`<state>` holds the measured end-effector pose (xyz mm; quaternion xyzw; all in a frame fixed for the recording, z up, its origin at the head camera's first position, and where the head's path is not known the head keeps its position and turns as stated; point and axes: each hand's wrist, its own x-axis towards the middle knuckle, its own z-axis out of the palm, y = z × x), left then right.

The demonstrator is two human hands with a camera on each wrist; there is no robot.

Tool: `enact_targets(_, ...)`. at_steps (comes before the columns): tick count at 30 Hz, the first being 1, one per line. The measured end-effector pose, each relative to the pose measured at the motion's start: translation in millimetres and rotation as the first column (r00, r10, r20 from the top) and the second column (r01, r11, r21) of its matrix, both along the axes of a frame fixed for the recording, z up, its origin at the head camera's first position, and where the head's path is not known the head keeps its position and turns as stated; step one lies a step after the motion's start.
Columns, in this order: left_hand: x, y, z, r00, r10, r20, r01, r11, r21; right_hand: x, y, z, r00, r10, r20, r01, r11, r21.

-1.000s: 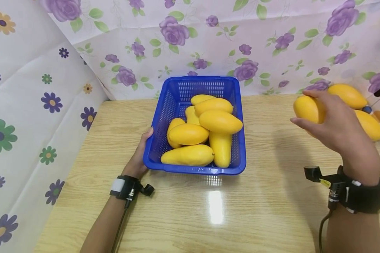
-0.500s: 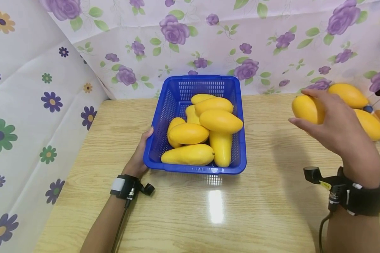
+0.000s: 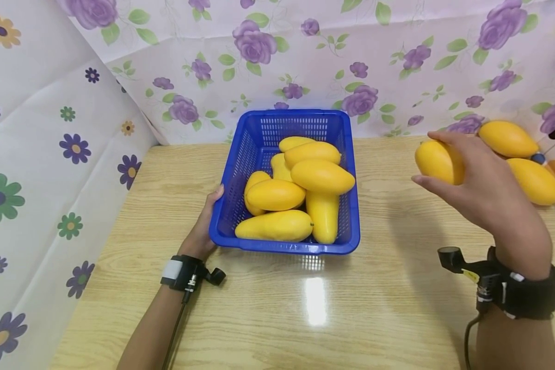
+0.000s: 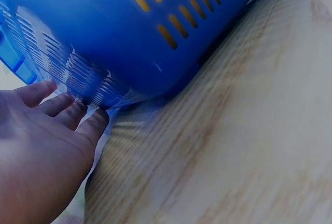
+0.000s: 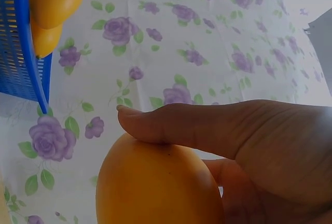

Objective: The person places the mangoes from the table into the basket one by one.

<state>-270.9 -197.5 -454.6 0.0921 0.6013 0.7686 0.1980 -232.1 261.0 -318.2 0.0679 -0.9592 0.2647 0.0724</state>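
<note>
Head view: right hand curls round 1 mango.

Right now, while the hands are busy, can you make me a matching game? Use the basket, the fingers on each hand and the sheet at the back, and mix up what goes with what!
Things:
1. basket
2. left fingers
3. right fingers
4. back sheet

Clues:
A. pale with purple flowers
B. holding one yellow fruit
C. blue, with holes in its sides
D. touching the basket's side

Right pairs: 1-C, 2-D, 3-B, 4-A
</note>
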Motion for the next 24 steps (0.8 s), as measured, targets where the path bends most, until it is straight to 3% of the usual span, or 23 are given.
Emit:
enact_targets(17, 0.4, 0, 0.8, 1.000, 0.003, 0.009, -0.003, 1.000, 0.005, 4.7, -8, 2.7, 0.998, 0.033, -0.051, -0.033, 0.999, 0.005)
enact_targets(24, 0.6, 0, 0.7, 1.000, 0.003, 0.015, -0.003, 1.000, -0.006, 7.7, -13, 3.4, 0.999, 0.046, -0.017, -0.046, 0.999, -0.016)
